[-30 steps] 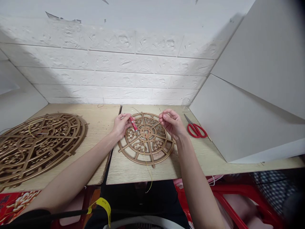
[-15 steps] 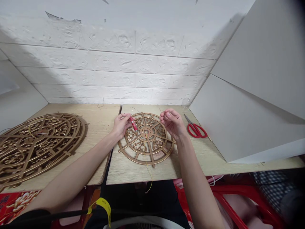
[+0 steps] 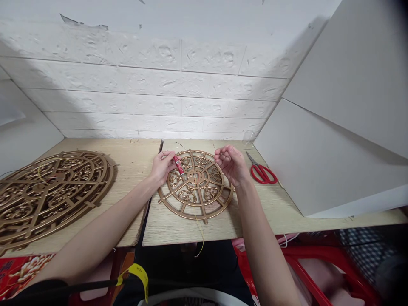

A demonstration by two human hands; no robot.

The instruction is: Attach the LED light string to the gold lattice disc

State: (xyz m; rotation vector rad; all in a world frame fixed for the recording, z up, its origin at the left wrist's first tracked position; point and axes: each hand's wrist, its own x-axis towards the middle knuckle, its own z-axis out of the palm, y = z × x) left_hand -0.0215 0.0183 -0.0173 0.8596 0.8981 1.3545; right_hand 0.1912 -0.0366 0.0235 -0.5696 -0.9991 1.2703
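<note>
A slim red pen-shaped tool (image 3: 179, 165) is pinched in my left hand (image 3: 162, 166), its metallic tip slanting down toward the middle of a round gold openwork panel (image 3: 199, 214). That panel, with scrolls and spokes, lies flat on the table. My right hand (image 3: 234, 165) hovers above the panel's right edge with thumb and fingertips together; a faint thin strand may be between them, too fine to name. From the panel's centre a yellow wire (image 3: 201, 233) trails over the table's front edge. A thin dark wire (image 3: 181, 145) sticks out at the panel's back.
Red-handled scissors (image 3: 263, 174) lie right of my right hand. More gold round panels (image 3: 95, 182) are stacked on the left table. A gap (image 3: 162, 144) separates the two tables. White brick-patterned wall (image 3: 153, 104) stands behind, and a white board (image 3: 334, 170) to the right.
My right hand has turned slightly, its fingers a little more spread while the fingertips stay together. My left hand and the red tool stay almost where they were.
</note>
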